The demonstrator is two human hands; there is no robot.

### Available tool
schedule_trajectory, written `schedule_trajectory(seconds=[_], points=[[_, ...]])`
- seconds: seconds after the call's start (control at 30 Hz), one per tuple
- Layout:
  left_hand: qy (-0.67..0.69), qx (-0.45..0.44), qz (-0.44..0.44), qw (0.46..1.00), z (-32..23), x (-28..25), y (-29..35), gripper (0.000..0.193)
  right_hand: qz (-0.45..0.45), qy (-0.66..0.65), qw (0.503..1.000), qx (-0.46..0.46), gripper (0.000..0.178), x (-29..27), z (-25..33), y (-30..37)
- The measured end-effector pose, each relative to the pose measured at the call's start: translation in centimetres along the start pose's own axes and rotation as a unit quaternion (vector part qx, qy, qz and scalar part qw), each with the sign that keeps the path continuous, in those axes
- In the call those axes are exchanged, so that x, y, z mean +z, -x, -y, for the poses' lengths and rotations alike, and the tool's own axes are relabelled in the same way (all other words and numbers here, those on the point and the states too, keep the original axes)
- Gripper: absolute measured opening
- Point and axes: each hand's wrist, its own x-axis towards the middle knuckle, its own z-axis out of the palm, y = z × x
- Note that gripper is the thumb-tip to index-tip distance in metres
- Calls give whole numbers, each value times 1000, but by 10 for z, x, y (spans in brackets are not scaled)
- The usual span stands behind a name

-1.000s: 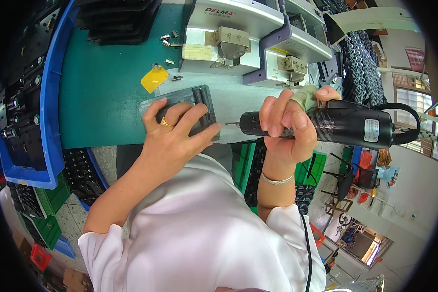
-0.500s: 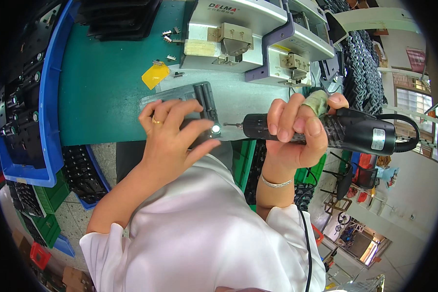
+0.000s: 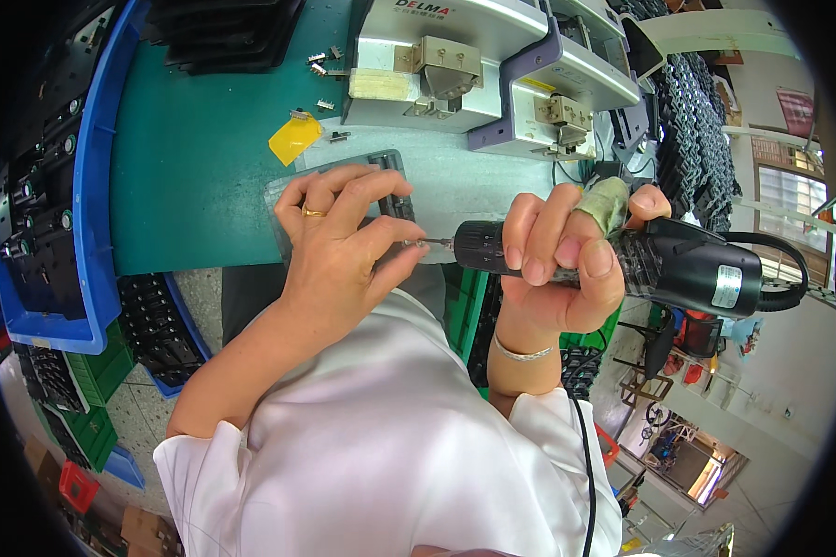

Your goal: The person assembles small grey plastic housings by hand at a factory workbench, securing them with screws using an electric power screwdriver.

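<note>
My right hand (image 3: 567,246) is wrapped round a black corded electric screwdriver (image 3: 683,265), which lies level with its bit (image 3: 434,241) pointing left. A greenish wrap covers one of its fingers. My left hand (image 3: 339,232) lies over a dark grey plastic housing (image 3: 395,176) at the bench's near edge, holding it. Its thumb and index finger close in on the housing's right side, around the tip of the bit. What sits exactly at the tip is hidden by those fingertips.
Two grey screw feeders (image 3: 418,88) stand behind the housing. A yellow piece (image 3: 295,139) and several small switches (image 3: 325,105) lie on the green bench mat (image 3: 186,186). At left, a blue crate (image 3: 102,232) holds black parts. Black trays (image 3: 223,37) are stacked at the back.
The screwdriver has shifted slightly left, bringing its bit to my left fingertips. My left thumb and index finger have drawn closer together, covering the bright round part seen before.
</note>
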Motion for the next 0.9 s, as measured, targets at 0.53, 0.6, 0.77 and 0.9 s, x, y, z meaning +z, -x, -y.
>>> schedule_trajectory(seconds=[0.53, 0.6, 0.77, 0.9], points=[[-7, 34, -2, 999, 6, 5, 7, 16, 17, 7, 999, 29, 52, 7, 0, -3], [13, 28, 9, 999, 7, 7, 7, 17, 23, 11, 999, 40, 53, 9, -1, -4], [15, 23, 25, 999, 7, 6, 8, 21, 24, 14, 999, 40, 53, 7, -3, -4], [12, 1, 30, 999, 4, 4, 6, 23, 27, 14, 999, 21, 51, 3, -3, -4]])
